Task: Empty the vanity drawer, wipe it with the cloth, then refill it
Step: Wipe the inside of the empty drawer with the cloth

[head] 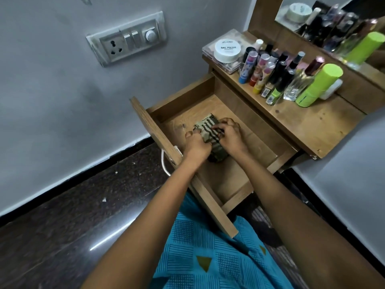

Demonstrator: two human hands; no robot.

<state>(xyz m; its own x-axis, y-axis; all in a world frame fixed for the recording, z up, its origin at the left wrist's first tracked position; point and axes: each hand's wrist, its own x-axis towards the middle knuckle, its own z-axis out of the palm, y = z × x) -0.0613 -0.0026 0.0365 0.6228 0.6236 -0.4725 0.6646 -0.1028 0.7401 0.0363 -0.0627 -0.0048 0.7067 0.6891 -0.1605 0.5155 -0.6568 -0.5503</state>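
Observation:
The wooden vanity drawer (pixel 183 97) stands pulled out, and its floor holds nothing but a folded striped cloth (pixel 205 127). Both my hands are inside the drawer on that cloth. My left hand (pixel 196 146) grips its near left side with curled fingers. My right hand (pixel 228 135) pinches the cloth's right part, fingertips bent onto the stripes. The cloth's near end is hidden under my hands. Several cosmetics bottles (pixel 277 78) stand in a crowd on the vanity top (pixel 312 124), with a white nail polish tub (pixel 226 50) on a clear box.
A tall green can (pixel 318 85) stands at the right of the bottles, below the mirror (pixel 333 24). A wall socket panel (pixel 127 39) is at upper left. The drawer's metal handle (pixel 165 165) juts over the dark floor. My blue patterned clothing fills the bottom.

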